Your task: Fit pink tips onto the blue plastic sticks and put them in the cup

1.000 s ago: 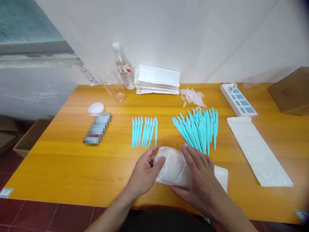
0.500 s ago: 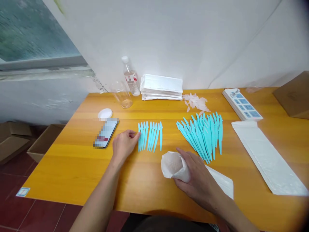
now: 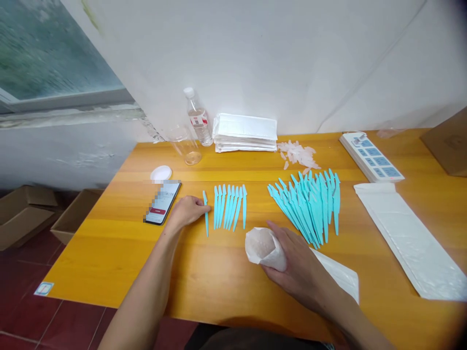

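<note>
My left hand (image 3: 189, 210) pinches a slim turquoise eyebrow razor (image 3: 206, 218) between thumb and fingers, a little left of a loose row of several matching razors (image 3: 229, 206). The held razor points roughly away from me. My right hand (image 3: 292, 262) is wrapped round a white bubble mailer (image 3: 268, 245), whose open mouth faces up toward me and shows a textured lining. The mailer's lower end (image 3: 341, 272) sticks out past the right forearm. Beyond this hand lies a big fanned pile of turquoise razors (image 3: 310, 206).
At the back stand a clear jar (image 3: 184, 146), a water bottle (image 3: 199, 119) and stacked white mailers (image 3: 245, 132). Small translucent pieces (image 3: 299, 154) lie nearby. A phone (image 3: 163, 203) and white lid (image 3: 161, 173) are left; a power strip (image 3: 372, 158), flat mailer (image 3: 408, 238) and cardboard box (image 3: 448, 143) right.
My left hand has drawn the leftmost razor slightly left and nearer, away from the row. My right hand still holds the mailer in about the same place. The view has shifted a little.
</note>
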`<state>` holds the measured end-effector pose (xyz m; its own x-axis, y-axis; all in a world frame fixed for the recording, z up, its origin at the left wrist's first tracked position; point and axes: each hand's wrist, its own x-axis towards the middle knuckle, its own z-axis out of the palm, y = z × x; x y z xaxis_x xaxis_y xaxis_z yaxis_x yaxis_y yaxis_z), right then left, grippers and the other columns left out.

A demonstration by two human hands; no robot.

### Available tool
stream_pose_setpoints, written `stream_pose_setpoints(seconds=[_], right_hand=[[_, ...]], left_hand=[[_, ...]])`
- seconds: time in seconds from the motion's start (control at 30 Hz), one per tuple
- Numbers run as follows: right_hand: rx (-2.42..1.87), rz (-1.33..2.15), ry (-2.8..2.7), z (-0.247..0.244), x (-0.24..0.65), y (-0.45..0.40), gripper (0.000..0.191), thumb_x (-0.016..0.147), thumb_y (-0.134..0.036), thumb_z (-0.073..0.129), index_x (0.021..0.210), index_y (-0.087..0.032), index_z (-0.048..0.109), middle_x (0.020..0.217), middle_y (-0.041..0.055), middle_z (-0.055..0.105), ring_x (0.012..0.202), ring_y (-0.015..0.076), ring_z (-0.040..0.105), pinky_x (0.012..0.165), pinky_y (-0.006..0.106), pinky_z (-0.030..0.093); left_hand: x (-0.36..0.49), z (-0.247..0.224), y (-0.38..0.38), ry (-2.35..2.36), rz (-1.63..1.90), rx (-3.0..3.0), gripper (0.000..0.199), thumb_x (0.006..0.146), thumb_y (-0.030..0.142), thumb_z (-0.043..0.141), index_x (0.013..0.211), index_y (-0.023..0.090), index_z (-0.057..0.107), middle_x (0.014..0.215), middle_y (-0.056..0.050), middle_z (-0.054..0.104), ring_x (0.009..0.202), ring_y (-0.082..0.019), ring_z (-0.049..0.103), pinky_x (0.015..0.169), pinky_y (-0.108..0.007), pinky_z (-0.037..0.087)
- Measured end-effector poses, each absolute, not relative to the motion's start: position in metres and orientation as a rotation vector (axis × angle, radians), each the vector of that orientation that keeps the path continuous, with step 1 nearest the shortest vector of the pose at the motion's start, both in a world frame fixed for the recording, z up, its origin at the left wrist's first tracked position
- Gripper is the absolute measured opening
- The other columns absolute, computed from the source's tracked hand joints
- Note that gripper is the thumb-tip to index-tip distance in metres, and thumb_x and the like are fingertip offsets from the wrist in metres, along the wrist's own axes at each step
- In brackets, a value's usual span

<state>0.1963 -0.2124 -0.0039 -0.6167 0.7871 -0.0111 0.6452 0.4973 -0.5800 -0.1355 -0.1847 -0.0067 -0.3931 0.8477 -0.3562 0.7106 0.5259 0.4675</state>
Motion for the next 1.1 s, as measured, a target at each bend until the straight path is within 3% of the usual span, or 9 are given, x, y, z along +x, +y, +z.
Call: stream_pose_setpoints(seconds=[0.13, 0.23, 0.3, 0.43, 0.53, 0.73, 0.87, 1.0, 1.1], right_hand=[[-1.227, 0.806, -2.490, -0.008, 0.193, -0.211, 0.072, 0.082, -0.031, 0.064, 0.146, -0.013, 0.035, 0.133, 0.0194, 0.056, 0.122, 0.0353, 0.053, 0.100, 0.053, 0.045], [-1.234, 0.806, -2.458, -0.012, 0.187, -0.212, 0.075, 0.082, -0.031, 0.063, 0.147, -0.013, 0.031, 0.131, 0.0192, 0.058, 0.120, 0.0352, 0.054, 0.099, 0.054, 0.045], [-1.239, 0.804, -2.422, -0.013, 0.183, -0.212, 0.077, 0.083, -0.031, 0.063, 0.149, -0.013, 0.027, 0.130, 0.0192, 0.058, 0.118, 0.0348, 0.056, 0.098, 0.054, 0.046], [-1.187, 0.787, -2.400, -0.013, 0.182, -0.214, 0.084, 0.083, -0.031, 0.063, 0.152, -0.015, 0.018, 0.129, 0.0189, 0.057, 0.117, 0.0349, 0.055, 0.097, 0.054, 0.046], [-1.148, 0.779, -2.420, -0.010, 0.183, -0.216, 0.086, 0.081, -0.027, 0.063, 0.152, -0.017, 0.016, 0.129, 0.0173, 0.056, 0.116, 0.0343, 0.055, 0.097, 0.054, 0.046], [-1.057, 0.731, -2.384, -0.004, 0.175, -0.218, 0.088, 0.082, -0.026, 0.063, 0.153, -0.016, 0.012, 0.127, 0.0177, 0.055, 0.110, 0.0326, 0.056, 0.093, 0.052, 0.048], [-1.086, 0.880, -2.233, 0.003, 0.178, -0.223, 0.089, 0.082, -0.025, 0.064, 0.154, -0.021, 0.012, 0.119, 0.0133, 0.056, 0.105, 0.0285, 0.059, 0.091, 0.047, 0.052], [-1.050, 0.943, -2.012, 0.013, 0.182, -0.227, 0.095, 0.081, -0.025, 0.067, 0.155, -0.025, 0.007, 0.127, 0.0134, 0.050, 0.115, 0.0284, 0.056, 0.096, 0.046, 0.051], [-1.067, 0.937, -2.092, 0.014, 0.182, -0.226, 0.099, 0.079, -0.026, 0.069, 0.155, -0.024, 0.006, 0.134, 0.0152, 0.047, 0.125, 0.0319, 0.050, 0.104, 0.052, 0.046]], left_hand=[[-0.103, 0.006, -0.216, 1.951, 0.845, 1.075, 0.035, 0.081, 0.051, 0.062, 0.089, 0.017, 0.069, 0.075, -0.003, 0.067, 0.067, -0.015, 0.062, 0.063, -0.025, 0.048], [-0.051, 0.008, -0.247, 1.863, 1.370, 0.932, 0.029, 0.083, 0.047, 0.067, 0.091, 0.019, 0.070, 0.083, -0.003, 0.064, 0.075, -0.014, 0.059, 0.073, -0.026, 0.049], [-0.015, 0.006, -0.265, 1.922, 1.433, 1.053, 0.020, 0.084, 0.041, 0.069, 0.089, 0.022, 0.073, 0.092, -0.003, 0.061, 0.084, -0.014, 0.057, 0.079, -0.027, 0.048], [0.010, -0.001, -0.284, 1.867, 1.221, 1.319, 0.017, 0.083, 0.037, 0.072, 0.095, 0.028, 0.077, 0.103, -0.005, 0.057, 0.101, -0.019, 0.055, 0.091, -0.033, 0.046], [-0.006, 0.001, -0.283, 1.906, 1.241, 1.295, 0.023, 0.088, 0.037, 0.066, 0.107, 0.029, 0.074, 0.101, -0.005, 0.058, 0.097, -0.019, 0.056, 0.088, -0.033, 0.046], [-0.010, 0.019, -0.265, 1.584, 1.010, 1.524, 0.014, 0.086, 0.033, 0.068, 0.079, 0.026, 0.079, 0.094, -0.005, 0.061, 0.092, -0.018, 0.059, 0.082, -0.030, 0.048], [-0.047, 0.012, -0.237, 2.123, 1.114, 1.417, 0.026, 0.085, 0.045, 0.064, 0.086, 0.023, 0.077, 0.087, -0.005, 0.066, 0.077, -0.017, 0.060, 0.074, -0.030, 0.047], [-0.098, -0.010, -0.187, 2.447, 0.595, 1.271, 0.035, 0.076, 0.054, 0.066, 0.091, 0.022, 0.074, 0.090, -0.007, 0.075, 0.084, -0.024, 0.066, 0.072, -0.030, 0.044], [-0.116, -0.019, -0.159, 2.399, 0.447, 1.249, 0.028, 0.070, 0.048, 0.070, 0.080, 0.022, 0.074, 0.083, -0.007, 0.075, 0.083, -0.025, 0.067, 0.068, -0.029, 0.042]])
